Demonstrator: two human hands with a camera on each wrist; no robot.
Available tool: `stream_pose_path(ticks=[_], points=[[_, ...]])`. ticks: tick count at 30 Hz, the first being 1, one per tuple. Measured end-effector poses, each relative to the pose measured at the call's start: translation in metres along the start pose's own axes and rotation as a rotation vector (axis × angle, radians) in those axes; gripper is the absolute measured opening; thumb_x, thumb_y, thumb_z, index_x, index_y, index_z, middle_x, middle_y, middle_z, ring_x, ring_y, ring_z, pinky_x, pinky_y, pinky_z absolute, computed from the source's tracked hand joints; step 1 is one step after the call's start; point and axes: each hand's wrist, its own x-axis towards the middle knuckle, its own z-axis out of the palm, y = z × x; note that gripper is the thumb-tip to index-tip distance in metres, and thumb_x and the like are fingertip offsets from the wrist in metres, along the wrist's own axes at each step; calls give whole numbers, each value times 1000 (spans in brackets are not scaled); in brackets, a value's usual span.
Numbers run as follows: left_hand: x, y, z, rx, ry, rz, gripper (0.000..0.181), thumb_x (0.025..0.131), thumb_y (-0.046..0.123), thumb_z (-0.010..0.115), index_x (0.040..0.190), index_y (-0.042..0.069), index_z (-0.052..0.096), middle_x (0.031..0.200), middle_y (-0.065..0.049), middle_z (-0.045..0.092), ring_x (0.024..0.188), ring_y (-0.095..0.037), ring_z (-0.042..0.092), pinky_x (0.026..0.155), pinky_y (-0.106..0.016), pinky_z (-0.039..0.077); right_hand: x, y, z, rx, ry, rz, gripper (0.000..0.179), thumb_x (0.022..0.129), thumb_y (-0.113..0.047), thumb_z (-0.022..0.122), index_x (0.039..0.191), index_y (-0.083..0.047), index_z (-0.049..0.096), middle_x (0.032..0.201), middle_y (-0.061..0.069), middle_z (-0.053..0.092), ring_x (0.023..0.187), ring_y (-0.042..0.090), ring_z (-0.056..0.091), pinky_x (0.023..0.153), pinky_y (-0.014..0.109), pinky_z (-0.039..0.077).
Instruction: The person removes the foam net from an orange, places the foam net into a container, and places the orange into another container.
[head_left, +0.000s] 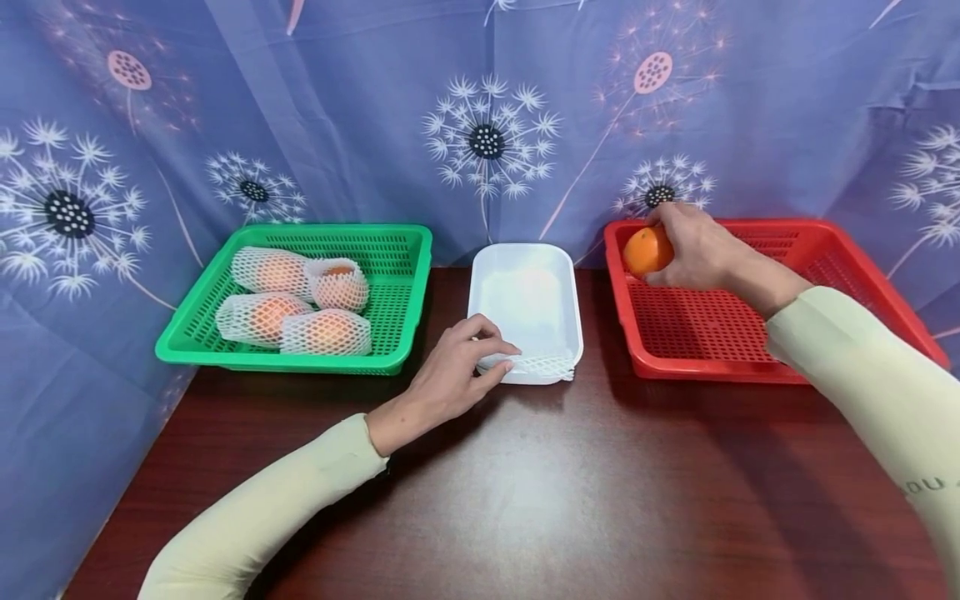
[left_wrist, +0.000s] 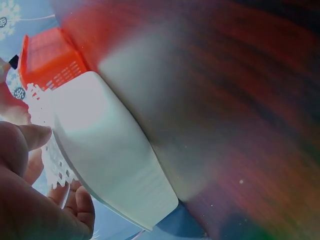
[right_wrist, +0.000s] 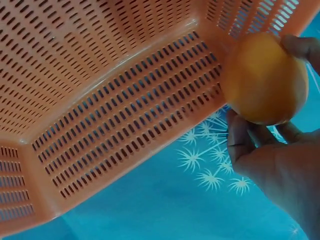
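right hand (head_left: 697, 250) grips the orange (head_left: 645, 253) at the red basket (head_left: 716, 367)!
and the left hand (head_left: 450, 371) pinches a foam net (head_left: 546, 366) at the white tray's (head_left: 523, 287) near end.

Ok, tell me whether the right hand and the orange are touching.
Touching. The right wrist view shows it: the right hand grips the orange, digits meeting its skin on two sides.
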Motion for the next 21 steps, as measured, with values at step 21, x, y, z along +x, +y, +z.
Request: stream_pose_path(ticks=[21], points=[[7,-4,3,-35,-16,-53,15,97,13,78,111,16,72,104,4,68,102,-17,61,93,-44,47,25,18,23,-96,-152,-53,72,68,-5,91,131,-2,56,127,29,55,107,46,60,93,64,53]])
